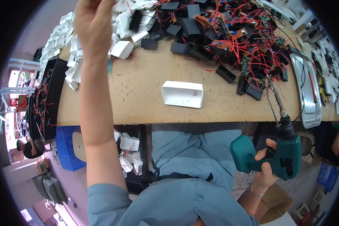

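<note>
My left hand [92, 26] is stretched far out over the bench, fingers curled at the heap of white plastic housings [122, 35]; whether it grips one is hidden. My right hand [265, 165] is down below the bench edge, closed around the handle of a green cordless screwdriver [280, 152] whose bit points up toward the table. A single white rectangular housing [182, 94] lies open side up on the wooden bench [139, 98], between both hands.
Black housings and circuit boards with red wires [229, 37] are piled at the back right. A metal tray [309, 90] with tools lies at the right. A blue crate [66, 145] and loose white parts [130, 150] sit under the bench.
</note>
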The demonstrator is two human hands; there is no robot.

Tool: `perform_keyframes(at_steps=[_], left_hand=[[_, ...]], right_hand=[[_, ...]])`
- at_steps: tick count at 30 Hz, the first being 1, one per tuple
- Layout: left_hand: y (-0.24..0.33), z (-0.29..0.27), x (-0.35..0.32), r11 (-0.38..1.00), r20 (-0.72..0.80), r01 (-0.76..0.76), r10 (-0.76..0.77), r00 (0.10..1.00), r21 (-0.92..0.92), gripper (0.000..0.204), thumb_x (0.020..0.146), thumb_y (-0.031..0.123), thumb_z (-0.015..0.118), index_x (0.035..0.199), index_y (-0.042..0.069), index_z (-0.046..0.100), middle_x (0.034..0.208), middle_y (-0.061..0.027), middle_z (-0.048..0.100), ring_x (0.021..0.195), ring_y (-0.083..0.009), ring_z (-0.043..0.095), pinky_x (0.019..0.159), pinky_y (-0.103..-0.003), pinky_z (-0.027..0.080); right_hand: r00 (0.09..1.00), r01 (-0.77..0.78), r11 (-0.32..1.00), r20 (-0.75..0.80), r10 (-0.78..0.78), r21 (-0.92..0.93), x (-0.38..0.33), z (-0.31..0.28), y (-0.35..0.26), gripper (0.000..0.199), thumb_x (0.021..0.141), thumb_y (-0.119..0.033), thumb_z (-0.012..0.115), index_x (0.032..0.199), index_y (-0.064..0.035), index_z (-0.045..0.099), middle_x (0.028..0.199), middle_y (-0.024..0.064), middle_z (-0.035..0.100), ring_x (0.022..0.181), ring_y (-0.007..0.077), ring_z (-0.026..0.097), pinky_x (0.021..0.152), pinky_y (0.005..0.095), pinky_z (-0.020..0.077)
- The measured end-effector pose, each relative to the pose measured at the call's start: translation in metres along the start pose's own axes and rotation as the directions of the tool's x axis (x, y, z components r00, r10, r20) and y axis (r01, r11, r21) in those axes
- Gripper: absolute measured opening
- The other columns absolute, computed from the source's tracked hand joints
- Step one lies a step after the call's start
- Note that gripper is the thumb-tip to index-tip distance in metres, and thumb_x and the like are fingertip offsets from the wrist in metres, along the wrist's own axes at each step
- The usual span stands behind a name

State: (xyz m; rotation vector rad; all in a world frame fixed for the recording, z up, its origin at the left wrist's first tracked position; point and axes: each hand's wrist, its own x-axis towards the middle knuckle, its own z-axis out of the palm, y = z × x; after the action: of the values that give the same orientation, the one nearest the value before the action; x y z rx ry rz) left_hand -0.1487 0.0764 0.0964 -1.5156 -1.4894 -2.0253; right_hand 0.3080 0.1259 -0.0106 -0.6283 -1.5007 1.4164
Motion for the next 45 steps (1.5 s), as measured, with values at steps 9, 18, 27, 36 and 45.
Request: perform_keyframes(at_steps=[9,18,27,36,45], left_hand=[[0.062,-0.063,-0.180,0.772,0.255,0.079,-0.302,0.918,0.630,0.024,0.078,-0.002,0.064,0.101,-0.001,0.058,0.087,-0.0122,0.062,0.077,-0.0199,0.062,0.070,-0.029,0.050],[0.074,-0.047,-0.190,0.725,0.435,0.015,-0.430,0.791,0.689,0.030,0.071,0.006,0.066,0.100,0.003,0.060,0.092,-0.0108,0.060,0.079,-0.0266,0.060,0.067,-0.034,0.050],[0.076,-0.037,-0.183,0.729,0.595,-0.185,-0.356,0.721,0.660,0.023,0.074,0.011,0.068,0.095,0.004,0.064,0.096,-0.0080,0.058,0.087,-0.0231,0.057,0.078,-0.035,0.044],[0.074,-0.025,-0.187,0.828,0.665,-0.142,-0.320,0.675,0.543,0.012,0.076,0.006,0.063,0.087,0.004,0.059,0.087,-0.0081,0.056,0.083,-0.0250,0.056,0.075,-0.035,0.042],[0.085,0.011,-0.194,0.952,0.524,0.239,-0.305,0.795,0.192,0.016,0.075,-0.005,0.060,0.089,0.002,0.059,0.075,-0.0079,0.056,0.064,-0.0181,0.055,0.057,-0.028,0.044]], right_hand=[[0.971,-0.149,0.973,0.210,0.110,0.179,0.002,0.027,0.011,0.066,0.077,-0.022,0.069,0.129,0.0044,0.038,0.122,0.0229,0.052,0.072,0.0157,0.056,0.060,0.0238,0.0469],[0.921,-0.312,0.888,0.339,0.194,0.338,0.020,0.095,0.029,0.070,0.078,-0.026,0.069,0.134,0.0023,0.035,0.133,0.0272,0.040,0.085,0.0174,0.058,0.064,0.0246,0.0492],[0.895,-0.372,0.843,0.390,0.215,0.389,0.029,0.119,0.033,0.068,0.081,-0.017,0.065,0.138,-0.0024,0.030,0.143,0.0275,0.024,0.121,0.0302,0.048,0.082,0.0312,0.0541],[0.885,-0.432,0.802,0.364,0.289,0.413,0.030,0.132,0.036,0.065,0.083,-0.017,0.064,0.137,-0.0005,0.031,0.143,0.0266,0.024,0.134,0.0378,0.027,0.103,0.0422,0.0391],[0.873,-0.421,0.842,0.403,0.276,0.336,0.026,0.126,0.031,0.066,0.081,-0.020,0.066,0.134,0.0019,0.034,0.139,0.0266,0.031,0.117,0.0308,0.049,0.086,0.0357,0.0510]])
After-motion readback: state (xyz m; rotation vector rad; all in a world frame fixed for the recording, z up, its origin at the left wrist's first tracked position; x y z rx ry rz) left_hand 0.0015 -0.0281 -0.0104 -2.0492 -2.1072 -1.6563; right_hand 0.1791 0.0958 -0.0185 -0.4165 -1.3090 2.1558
